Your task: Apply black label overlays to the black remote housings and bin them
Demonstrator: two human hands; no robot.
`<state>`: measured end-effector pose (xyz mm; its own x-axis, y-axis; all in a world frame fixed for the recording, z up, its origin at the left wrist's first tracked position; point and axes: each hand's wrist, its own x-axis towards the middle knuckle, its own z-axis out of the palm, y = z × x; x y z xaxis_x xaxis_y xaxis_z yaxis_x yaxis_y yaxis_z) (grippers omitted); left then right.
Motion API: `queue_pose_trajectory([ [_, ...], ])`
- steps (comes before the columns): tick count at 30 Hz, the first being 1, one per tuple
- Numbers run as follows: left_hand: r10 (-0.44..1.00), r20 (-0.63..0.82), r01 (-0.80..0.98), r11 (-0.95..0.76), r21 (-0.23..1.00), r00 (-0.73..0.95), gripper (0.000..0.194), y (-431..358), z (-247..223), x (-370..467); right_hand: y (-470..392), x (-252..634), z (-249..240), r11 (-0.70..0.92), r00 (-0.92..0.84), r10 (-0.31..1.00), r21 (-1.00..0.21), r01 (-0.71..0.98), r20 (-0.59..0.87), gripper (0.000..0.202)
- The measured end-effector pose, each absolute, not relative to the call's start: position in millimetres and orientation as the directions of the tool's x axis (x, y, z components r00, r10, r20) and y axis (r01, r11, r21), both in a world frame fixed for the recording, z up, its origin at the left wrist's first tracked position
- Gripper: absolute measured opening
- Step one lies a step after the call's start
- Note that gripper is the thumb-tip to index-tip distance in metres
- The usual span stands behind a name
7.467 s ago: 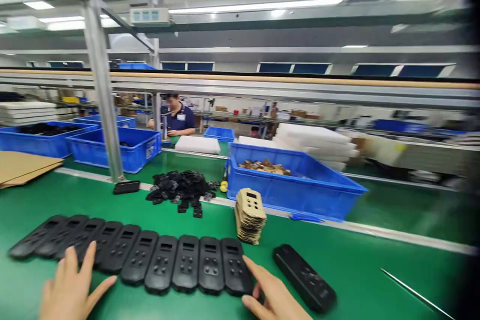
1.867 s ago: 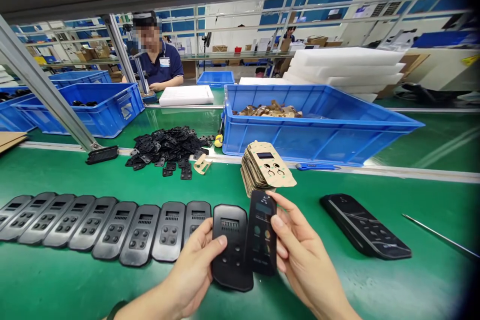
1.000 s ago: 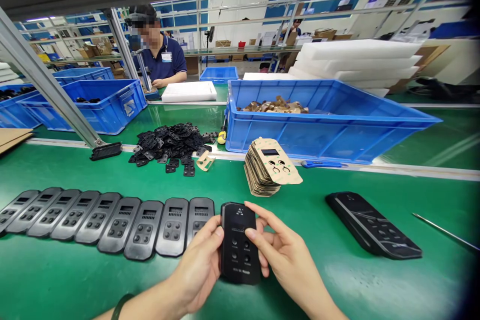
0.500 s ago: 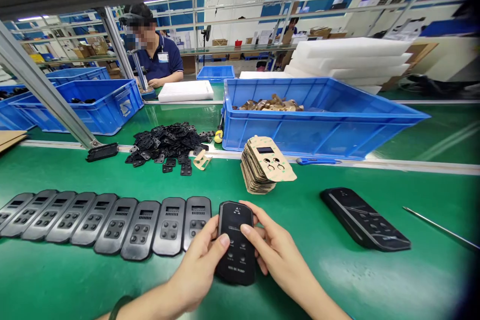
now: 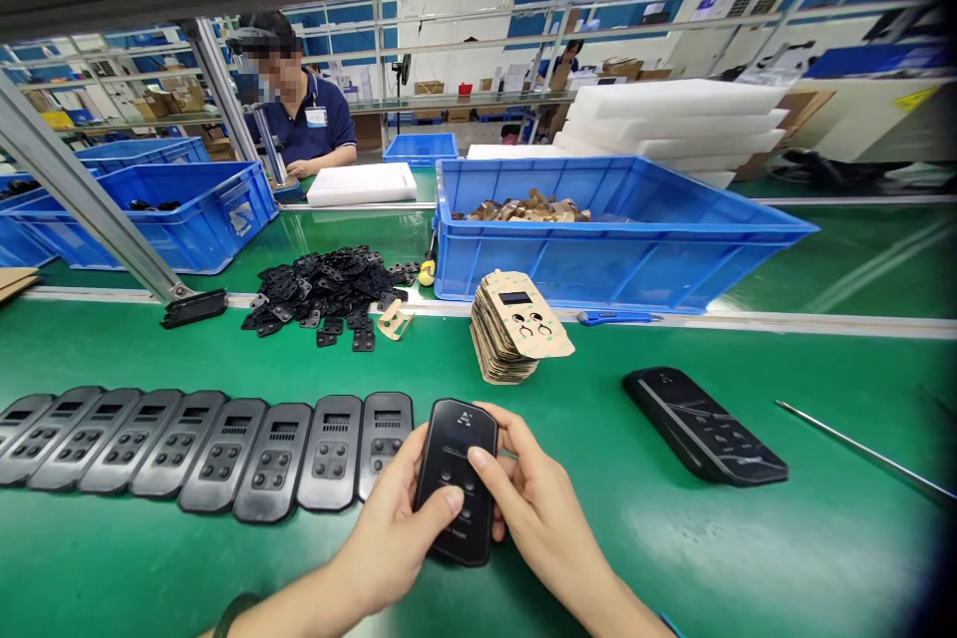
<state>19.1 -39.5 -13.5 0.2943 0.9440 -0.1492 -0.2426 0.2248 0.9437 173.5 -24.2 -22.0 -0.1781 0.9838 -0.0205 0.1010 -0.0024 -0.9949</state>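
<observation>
A glossy black panel (image 5: 458,449) with printed marks and round buttons is held upright between both hands, over the green table near its front. My left hand (image 5: 400,518) grips its left edge, the thumb lying on the lower buttons. Around the right edge wraps my right hand (image 5: 530,498), its thumb on the face near the middle. Several grey-black housings (image 5: 329,454) with four buttons each form a row at the left. Behind the hands stands a stack of tan adhesive sheets (image 5: 515,324). More glossy black panels (image 5: 707,429) lie at the right.
A pile of black button pads (image 5: 321,289) lies behind the row. A large blue bin (image 5: 583,259) holds brownish parts; a blue cutter (image 5: 619,317) is before it. A metal rod (image 5: 859,449) lies far right. A person (image 5: 306,120) sits behind at the left.
My left thumb has moved down over the panel's lower buttons, and the panel tilts slightly differently. The whole view has shifted a little, so most things appear further left.
</observation>
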Motion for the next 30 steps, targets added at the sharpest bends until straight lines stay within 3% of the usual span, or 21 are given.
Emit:
queue_pose_trajectory([
  [3,0.929,-0.189,-0.290,0.286,0.913,0.319,0.058,-38,-12,19,-24,173,-21,-0.028,-0.172,0.984,-0.999,0.041,-0.035,0.036],
  [8,0.878,-0.087,-0.375,0.289,0.881,0.471,0.104,-40,-7,26,-27,171,-21,-0.039,-0.157,0.987,-0.999,-0.025,-0.035,0.033],
  [17,0.882,-0.158,-0.307,0.315,0.898,0.443,0.072,-44,-12,23,-25,168,-23,-0.096,-0.179,0.981,-0.991,-0.090,-0.079,0.035],
  [23,0.864,-0.269,-0.313,0.419,0.852,0.426,0.075,-40,-12,22,-28,168,-26,-0.015,-0.141,0.990,-0.999,0.037,-0.021,0.036],
  [27,0.930,-0.199,-0.122,0.246,0.961,0.308,0.076,-43,-22,21,-26,168,-31,0.066,-0.134,0.990,-0.983,0.169,0.044,0.040],
  [30,0.958,-0.034,0.084,0.010,0.996,0.285,0.082,-51,-36,21,-27,169,-24,0.196,-0.189,0.972,-0.923,0.330,0.139,0.060],
])
